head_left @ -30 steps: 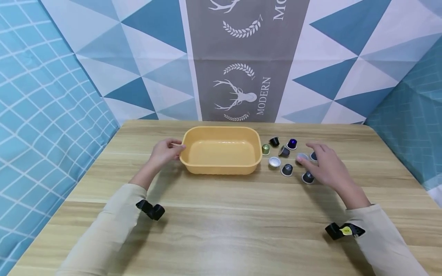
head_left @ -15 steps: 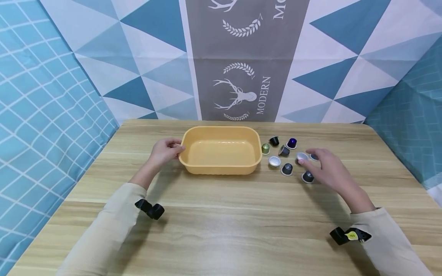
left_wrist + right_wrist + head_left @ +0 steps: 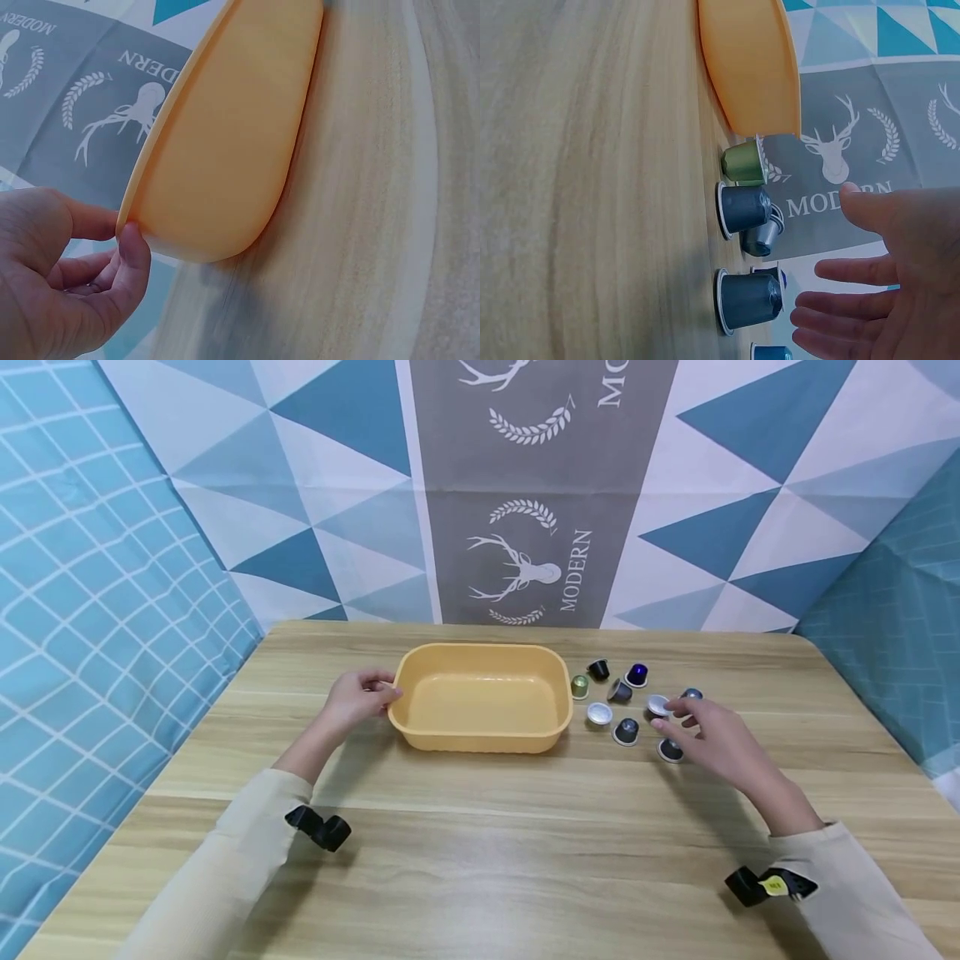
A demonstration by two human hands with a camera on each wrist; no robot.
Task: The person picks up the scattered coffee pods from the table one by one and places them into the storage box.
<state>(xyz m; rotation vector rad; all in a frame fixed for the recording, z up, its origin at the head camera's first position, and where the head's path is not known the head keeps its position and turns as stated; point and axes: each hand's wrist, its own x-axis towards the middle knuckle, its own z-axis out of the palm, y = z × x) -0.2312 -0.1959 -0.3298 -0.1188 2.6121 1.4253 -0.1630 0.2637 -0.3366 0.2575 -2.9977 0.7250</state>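
Observation:
A yellow plastic basin (image 3: 480, 742) stands on the wooden table. My left hand (image 3: 354, 700) pinches the rim at its left end; in the left wrist view the thumb (image 3: 133, 247) lies on the outside of the basin wall (image 3: 232, 127). To the right of the basin lie several coffee capsules, among them a green one (image 3: 580, 686), a dark blue one (image 3: 637, 674) and a silvery-lidded one (image 3: 598, 714). Over the right-hand capsules hovers my right hand (image 3: 716, 739), fingers loosely extended and holding nothing. Near its fingers are a lid-up capsule (image 3: 657, 704) and a dark capsule (image 3: 670, 750).
More capsules lie close together, including a black one (image 3: 597, 670) and a dark grey one (image 3: 626, 731). A patterned cloth backdrop (image 3: 517, 468) rises behind the table's far edge. Blue cloths hang at both sides. The wooden tabletop (image 3: 480, 835) stretches in front of the basin.
The basin has shifted slightly toward me with my left hand on its rim. My right hand has drawn slightly back toward me, uncovering more of the capsules near its fingertips.

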